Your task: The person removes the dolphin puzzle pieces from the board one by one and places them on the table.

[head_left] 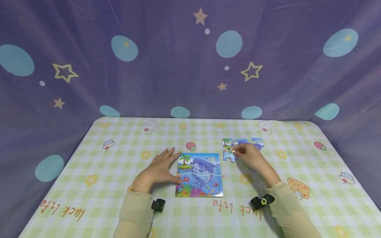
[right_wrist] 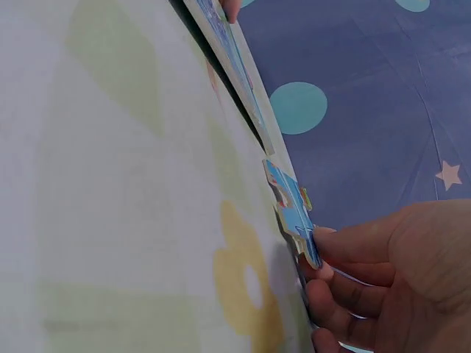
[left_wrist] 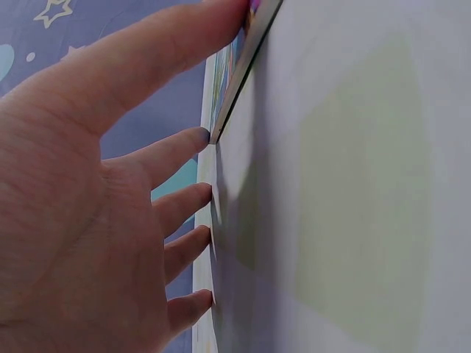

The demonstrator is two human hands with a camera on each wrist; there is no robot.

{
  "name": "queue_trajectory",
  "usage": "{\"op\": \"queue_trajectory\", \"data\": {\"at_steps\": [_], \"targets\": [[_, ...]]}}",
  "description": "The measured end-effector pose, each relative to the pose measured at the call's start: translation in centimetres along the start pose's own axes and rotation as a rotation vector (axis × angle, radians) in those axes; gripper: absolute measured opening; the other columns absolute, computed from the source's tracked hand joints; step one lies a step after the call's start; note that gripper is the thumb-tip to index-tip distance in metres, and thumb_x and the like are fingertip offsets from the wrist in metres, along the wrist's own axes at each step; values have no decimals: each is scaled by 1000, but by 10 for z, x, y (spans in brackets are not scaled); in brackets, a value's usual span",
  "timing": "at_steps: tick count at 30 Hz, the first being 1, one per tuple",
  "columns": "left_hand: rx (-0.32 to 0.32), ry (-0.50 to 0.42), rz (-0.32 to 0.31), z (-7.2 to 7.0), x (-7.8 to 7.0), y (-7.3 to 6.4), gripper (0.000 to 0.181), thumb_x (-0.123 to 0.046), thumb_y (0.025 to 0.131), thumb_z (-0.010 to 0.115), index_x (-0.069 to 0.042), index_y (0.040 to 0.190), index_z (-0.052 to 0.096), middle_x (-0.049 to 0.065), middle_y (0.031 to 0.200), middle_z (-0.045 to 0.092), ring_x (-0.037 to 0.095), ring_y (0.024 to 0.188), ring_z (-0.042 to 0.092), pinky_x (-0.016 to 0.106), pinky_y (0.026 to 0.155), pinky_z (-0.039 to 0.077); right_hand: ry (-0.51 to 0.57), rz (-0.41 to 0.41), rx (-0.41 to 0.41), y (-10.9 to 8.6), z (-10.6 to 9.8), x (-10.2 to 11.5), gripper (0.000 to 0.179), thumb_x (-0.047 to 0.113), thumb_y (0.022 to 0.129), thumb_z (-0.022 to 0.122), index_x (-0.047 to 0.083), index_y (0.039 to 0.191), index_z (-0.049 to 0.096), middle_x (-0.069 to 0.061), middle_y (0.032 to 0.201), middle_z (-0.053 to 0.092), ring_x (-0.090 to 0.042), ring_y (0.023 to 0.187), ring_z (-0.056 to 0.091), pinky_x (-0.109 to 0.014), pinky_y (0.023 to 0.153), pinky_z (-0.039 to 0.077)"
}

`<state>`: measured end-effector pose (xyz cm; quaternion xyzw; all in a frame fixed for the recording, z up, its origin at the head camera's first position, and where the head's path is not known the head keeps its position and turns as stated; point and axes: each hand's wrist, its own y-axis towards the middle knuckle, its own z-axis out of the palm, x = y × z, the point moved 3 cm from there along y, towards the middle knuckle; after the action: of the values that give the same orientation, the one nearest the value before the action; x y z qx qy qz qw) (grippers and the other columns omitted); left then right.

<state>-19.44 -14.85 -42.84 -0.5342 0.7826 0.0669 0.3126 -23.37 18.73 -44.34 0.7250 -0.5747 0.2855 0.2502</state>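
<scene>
A square puzzle board [head_left: 205, 178] with a dolphin picture lies on the table. Beside its left edge my left hand [head_left: 157, 168] is spread, the thumb and index fingertip touching the board; in the left wrist view the other fingertips of that hand [left_wrist: 96, 213] rest on the tablecloth. To the right of the board my right hand [head_left: 252, 158] pinches a blue puzzle piece [head_left: 229, 156] between thumb and fingers. The right wrist view shows this piece [right_wrist: 293, 213] tilted, low over the cloth. Behind it lie a palm-tree piece [head_left: 227, 142] and a sky piece [head_left: 257, 141].
More dolphin pieces [head_left: 241, 141] lie among them, partly covered by the right hand. A green-checked tablecloth [head_left: 104, 185] with printed figures covers the table. Behind it hangs a purple curtain [head_left: 166, 79] with stars and dots. Each wrist carries a small black device [head_left: 158, 205].
</scene>
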Motion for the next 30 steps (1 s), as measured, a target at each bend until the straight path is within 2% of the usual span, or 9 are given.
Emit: {"op": "queue_trajectory", "data": {"at_steps": [6,13,18,25,30], "targets": [[-1,8,-3,1,0,2,106,-40,69,88,-11,155,34,17,163,16,40,150,8,60,119,5,-4,-7,-7,0,1,0,15,1,91,64,-1,103,73,-14,97,72,-30,90,66,-49,86,53],[-2,12,-8,1,1,2,105,-40,70,88,-12,155,33,16,163,16,39,150,7,60,119,5,3,7,-16,0,1,1,15,2,89,69,-1,103,71,-6,85,69,-19,79,62,-36,75,52],[-1,11,-11,1,1,2,106,-40,70,88,-12,155,33,16,163,16,39,150,7,59,119,5,3,23,-27,-1,0,3,17,5,90,69,-1,106,70,-4,85,69,-19,80,63,-35,74,52],[-1,12,-12,1,1,2,105,-40,70,88,-12,155,33,15,164,16,39,150,7,59,119,5,36,11,-31,-2,3,16,19,7,92,69,-1,109,70,-4,84,65,-16,73,61,-29,61,50],[0,13,-11,1,1,2,105,-40,70,88,-12,155,33,15,164,16,39,150,7,59,119,5,75,-14,-14,-5,8,28,19,6,92,69,-1,110,70,-6,89,67,-15,72,60,-27,59,51]]}}
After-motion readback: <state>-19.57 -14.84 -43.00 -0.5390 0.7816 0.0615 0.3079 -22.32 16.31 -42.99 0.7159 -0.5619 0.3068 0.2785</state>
